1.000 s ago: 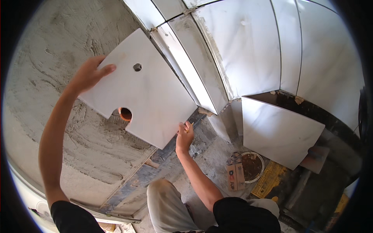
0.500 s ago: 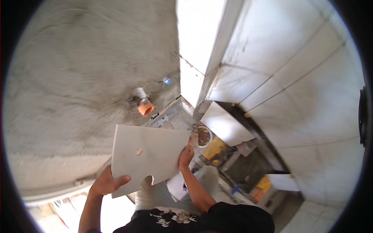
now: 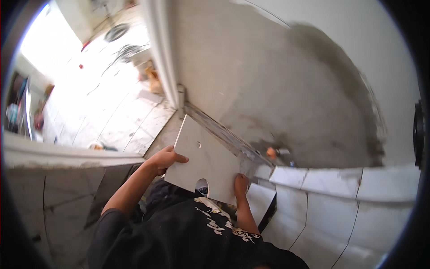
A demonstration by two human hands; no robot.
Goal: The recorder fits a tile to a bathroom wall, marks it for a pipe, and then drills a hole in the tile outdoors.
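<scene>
I carry a white marbled tile (image 3: pixel 210 161) with both hands, low in front of my black T-shirt. A small round hole is in it, and a larger arched notch cuts into its near edge. My left hand (image 3: pixel 168 160) is closed on its left edge, thumb on top. My right hand (image 3: pixel 240 184) grips the opposite edge; whether anything else is in those fingers cannot be made out. Beyond that hand an orange pipe end (image 3: pixel 271 152) shows at the foot of the grey plastered wall (image 3: pixel 282 89).
At upper left a doorway with a pale frame (image 3: pixel 163 54) opens onto a bright tiled floor (image 3: pixel 112 121) with a cable (image 3: pixel 123 54) and assorted items. Tiled wall (image 3: pixel 331 215) runs along the lower right. Behind my right arm leans another white tile (image 3: pixel 257 201).
I have lowered the tile from the plastered wall to my body and turned, so the doorway has come into view and the wall and pipe now lie beyond my right hand.
</scene>
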